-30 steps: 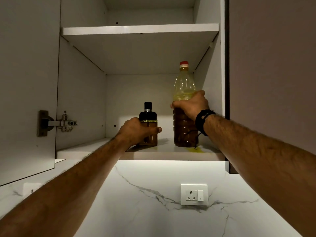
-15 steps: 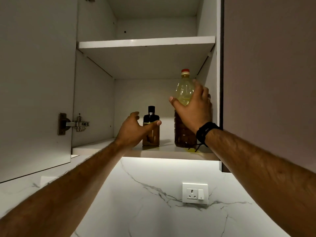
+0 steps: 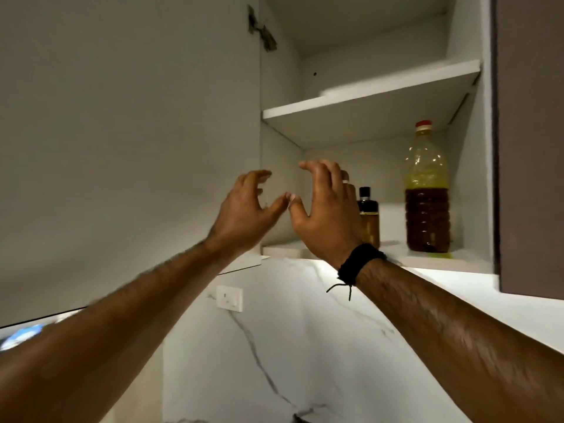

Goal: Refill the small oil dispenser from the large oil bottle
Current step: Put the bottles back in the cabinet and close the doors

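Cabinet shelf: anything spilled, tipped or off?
Possibly: a yellowish patch on the lower shelf at the base of the large oil bottle looks like seeped oil. Both it and the small oil dispenser stand upright, capped.

On the white lower cabinet shelf (image 3: pixel 470 261), the small dark glass oil dispenser with a black cap (image 3: pixel 367 216) and the tall clear plastic oil bottle with a red cap (image 3: pixel 426 190) stand apart, with bare shelf between them. The bottle stands near the right wall. The white upper shelf (image 3: pixel 366 99) roofs the bay, just above the bottle's cap. The open grey cabinet door (image 3: pixel 128 141) bounds the left side.
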